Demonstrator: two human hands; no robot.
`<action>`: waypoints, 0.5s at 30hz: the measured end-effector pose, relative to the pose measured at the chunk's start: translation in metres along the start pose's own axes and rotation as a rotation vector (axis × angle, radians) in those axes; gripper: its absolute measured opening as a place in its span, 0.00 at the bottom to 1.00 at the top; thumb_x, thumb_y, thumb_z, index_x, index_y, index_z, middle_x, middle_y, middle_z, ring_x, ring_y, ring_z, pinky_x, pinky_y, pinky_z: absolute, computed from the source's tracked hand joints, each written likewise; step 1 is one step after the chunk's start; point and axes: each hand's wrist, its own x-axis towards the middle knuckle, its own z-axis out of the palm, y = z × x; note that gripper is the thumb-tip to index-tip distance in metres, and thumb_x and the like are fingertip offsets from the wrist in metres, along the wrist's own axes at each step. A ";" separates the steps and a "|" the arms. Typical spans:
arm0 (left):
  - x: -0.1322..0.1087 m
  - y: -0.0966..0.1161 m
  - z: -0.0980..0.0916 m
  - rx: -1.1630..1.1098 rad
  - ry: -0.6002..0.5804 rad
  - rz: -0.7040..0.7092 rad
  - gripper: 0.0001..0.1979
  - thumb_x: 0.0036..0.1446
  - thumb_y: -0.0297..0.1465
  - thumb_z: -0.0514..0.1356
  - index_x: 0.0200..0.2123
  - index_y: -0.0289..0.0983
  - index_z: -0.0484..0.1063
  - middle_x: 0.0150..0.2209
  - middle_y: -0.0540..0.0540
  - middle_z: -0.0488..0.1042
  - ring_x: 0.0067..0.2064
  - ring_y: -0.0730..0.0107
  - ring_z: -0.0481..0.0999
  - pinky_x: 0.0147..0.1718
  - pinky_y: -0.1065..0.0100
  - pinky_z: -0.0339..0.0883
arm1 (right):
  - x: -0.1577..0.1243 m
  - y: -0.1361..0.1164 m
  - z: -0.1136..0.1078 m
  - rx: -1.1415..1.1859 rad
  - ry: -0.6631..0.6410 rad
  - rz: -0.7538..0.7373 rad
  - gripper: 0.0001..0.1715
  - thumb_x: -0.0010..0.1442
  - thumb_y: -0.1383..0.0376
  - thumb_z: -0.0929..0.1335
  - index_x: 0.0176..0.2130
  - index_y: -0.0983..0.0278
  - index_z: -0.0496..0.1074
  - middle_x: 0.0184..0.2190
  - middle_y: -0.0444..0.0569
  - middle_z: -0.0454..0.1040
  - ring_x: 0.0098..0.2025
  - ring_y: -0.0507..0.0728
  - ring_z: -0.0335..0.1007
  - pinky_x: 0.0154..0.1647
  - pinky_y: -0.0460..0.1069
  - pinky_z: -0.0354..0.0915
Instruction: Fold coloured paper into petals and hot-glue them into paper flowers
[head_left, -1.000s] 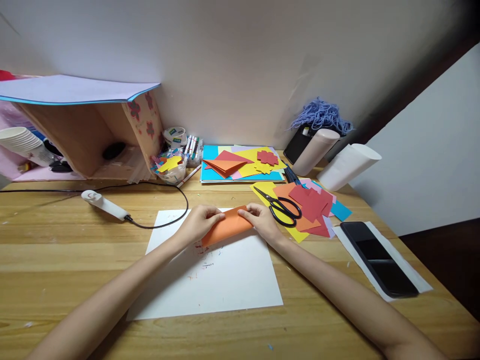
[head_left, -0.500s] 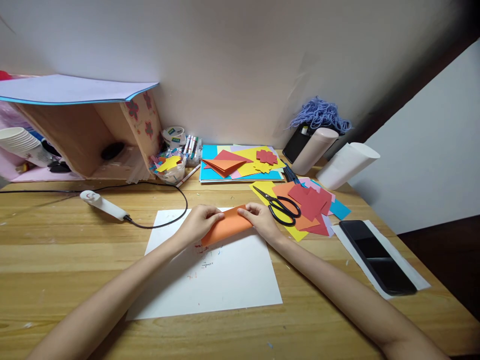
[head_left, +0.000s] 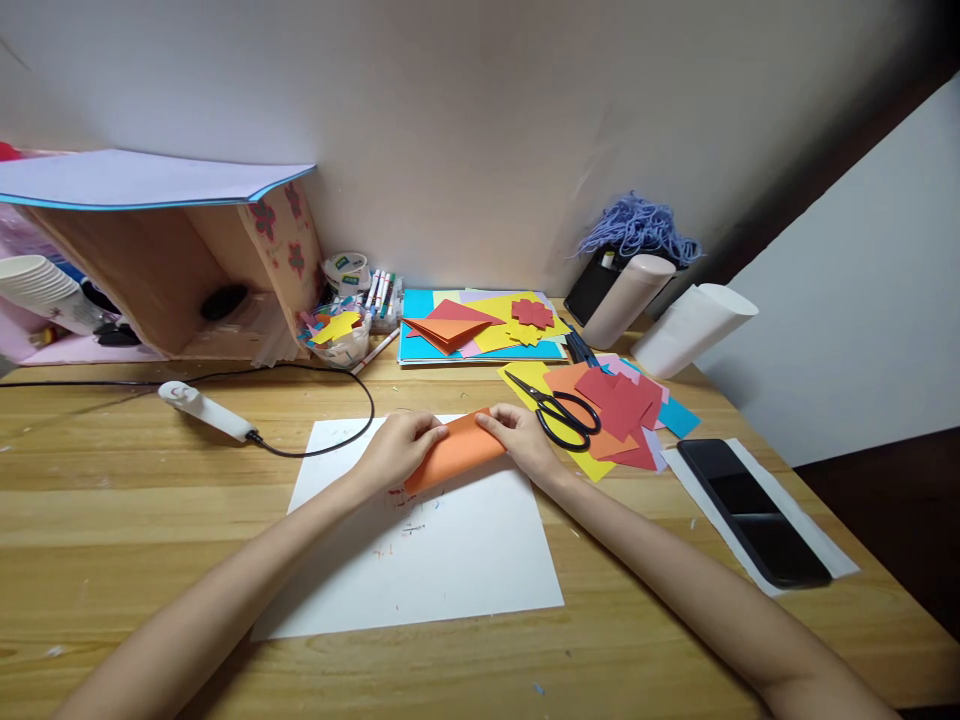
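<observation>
A folded piece of orange paper (head_left: 457, 452) lies over the top edge of a white sheet (head_left: 420, 545) on the wooden table. My left hand (head_left: 396, 448) pinches its left end with fingers closed on the paper. At the paper's right end my right hand (head_left: 523, 440) grips the upper corner, thumb and fingers pressed together. Both forearms reach in from the bottom of the view.
Black scissors (head_left: 559, 412) lie on loose red, orange and yellow paper pieces (head_left: 622, 410) right of my hands. A stack of coloured sheets (head_left: 480, 328) sits behind. A phone (head_left: 754, 510) rests at right, a corded white tool (head_left: 202, 408) at left, a cardboard box (head_left: 172, 270) far left.
</observation>
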 end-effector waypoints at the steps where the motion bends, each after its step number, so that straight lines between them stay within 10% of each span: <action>1: 0.000 -0.001 0.001 0.005 0.013 0.007 0.16 0.56 0.39 0.49 0.24 0.37 0.69 0.27 0.48 0.74 0.29 0.68 0.69 0.30 0.70 0.57 | 0.001 0.000 -0.001 0.020 -0.008 0.005 0.18 0.50 0.53 0.67 0.22 0.65 0.63 0.20 0.41 0.60 0.24 0.49 0.57 0.25 0.44 0.55; 15: -0.014 0.007 0.024 -0.083 0.353 -0.023 0.13 0.59 0.37 0.47 0.27 0.38 0.63 0.25 0.51 0.69 0.25 0.73 0.65 0.26 0.72 0.54 | -0.023 -0.010 0.026 0.292 -0.234 0.209 0.21 0.45 0.56 0.71 0.32 0.71 0.72 0.26 0.50 0.74 0.22 0.49 0.68 0.26 0.45 0.65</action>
